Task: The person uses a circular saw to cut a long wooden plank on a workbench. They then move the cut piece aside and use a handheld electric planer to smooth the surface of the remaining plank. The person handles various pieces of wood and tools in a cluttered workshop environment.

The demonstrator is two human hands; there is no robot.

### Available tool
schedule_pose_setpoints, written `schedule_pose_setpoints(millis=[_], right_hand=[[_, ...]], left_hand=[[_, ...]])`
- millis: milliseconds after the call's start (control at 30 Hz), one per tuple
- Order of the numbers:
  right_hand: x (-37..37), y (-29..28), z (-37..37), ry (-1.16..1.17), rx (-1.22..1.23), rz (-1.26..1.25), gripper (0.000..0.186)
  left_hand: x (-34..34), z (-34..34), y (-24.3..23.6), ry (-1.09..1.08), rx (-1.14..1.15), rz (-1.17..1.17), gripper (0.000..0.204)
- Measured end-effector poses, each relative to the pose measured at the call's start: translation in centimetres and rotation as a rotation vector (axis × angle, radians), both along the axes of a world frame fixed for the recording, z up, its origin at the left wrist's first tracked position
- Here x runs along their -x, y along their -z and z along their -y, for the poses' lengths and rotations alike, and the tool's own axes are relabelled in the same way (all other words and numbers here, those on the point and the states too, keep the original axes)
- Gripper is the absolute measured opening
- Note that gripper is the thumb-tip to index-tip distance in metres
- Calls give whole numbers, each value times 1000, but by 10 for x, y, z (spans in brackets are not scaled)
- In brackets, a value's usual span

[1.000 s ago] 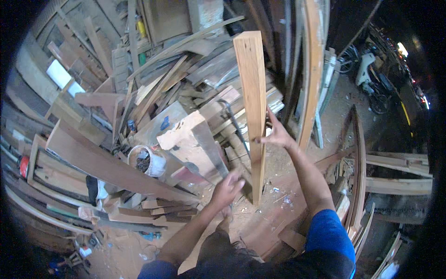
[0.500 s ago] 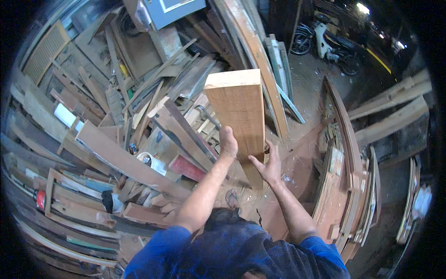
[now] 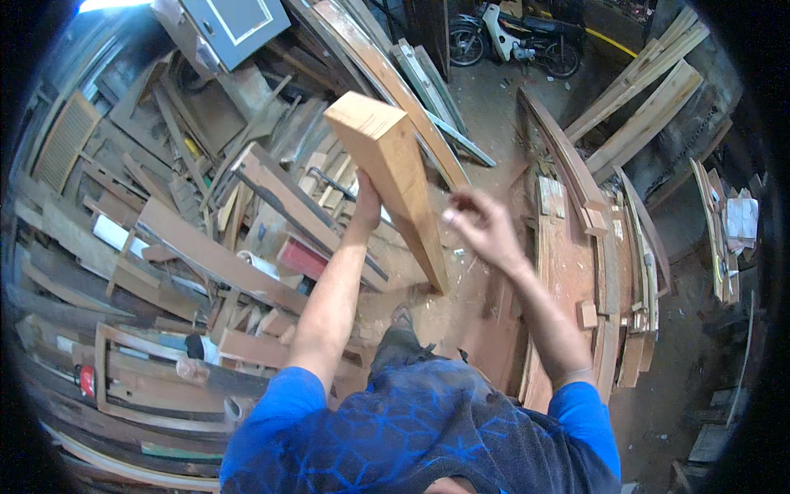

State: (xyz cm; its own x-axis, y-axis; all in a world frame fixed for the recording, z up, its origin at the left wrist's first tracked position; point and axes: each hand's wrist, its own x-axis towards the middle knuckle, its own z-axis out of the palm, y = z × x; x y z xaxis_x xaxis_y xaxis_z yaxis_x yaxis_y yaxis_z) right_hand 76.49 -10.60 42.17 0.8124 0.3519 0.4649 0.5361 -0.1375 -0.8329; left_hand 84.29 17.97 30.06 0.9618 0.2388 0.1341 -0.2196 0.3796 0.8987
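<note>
Tilted wooden beam (image 3: 405, 185) against the left hand (image 3: 368, 204)

A: What is occupying the centre?
B: A beam (image 3: 401, 177) is slanting there toward the upper left; the left hand (image 3: 368, 203) is touching its left side, and the right hand (image 3: 487, 229) is hovering just to its right.
A: And around these?
B: Loose boards (image 3: 222, 257) are filling the left of the frame. A motorcycle (image 3: 499, 36) is standing at the top, right of centre. A block (image 3: 587, 314) is lying on a plank (image 3: 568, 276), right of centre.
</note>
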Motion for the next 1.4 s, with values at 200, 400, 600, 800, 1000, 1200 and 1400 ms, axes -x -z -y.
schedule_pose_setpoints(millis=[200, 400, 600, 800, 1000, 1200, 1400], right_hand=[[51, -158, 48, 75, 188, 298, 69], [124, -184, 55, 276, 817, 269, 75], [246, -157, 79, 586, 977, 77, 65], [464, -78, 79, 637, 821, -33, 105], [588, -40, 8, 713, 648, -546, 98], [627, -7, -53, 1191, 360, -806, 72], [664, 5, -52, 1173, 399, -815, 62]], left_hand=[[51, 79, -5, 112, -384, 122, 61], [120, 150, -9, 345, -198, 224, 62], [229, 149, 119, 193, -208, -136, 46], [366, 94, 333, 499, -341, -992, 58], [408, 112, 332, 577, 122, -1300, 75], [404, 153, 349, 675, 145, -1364, 75], [410, 180, 398, 659, 211, -1377, 72]])
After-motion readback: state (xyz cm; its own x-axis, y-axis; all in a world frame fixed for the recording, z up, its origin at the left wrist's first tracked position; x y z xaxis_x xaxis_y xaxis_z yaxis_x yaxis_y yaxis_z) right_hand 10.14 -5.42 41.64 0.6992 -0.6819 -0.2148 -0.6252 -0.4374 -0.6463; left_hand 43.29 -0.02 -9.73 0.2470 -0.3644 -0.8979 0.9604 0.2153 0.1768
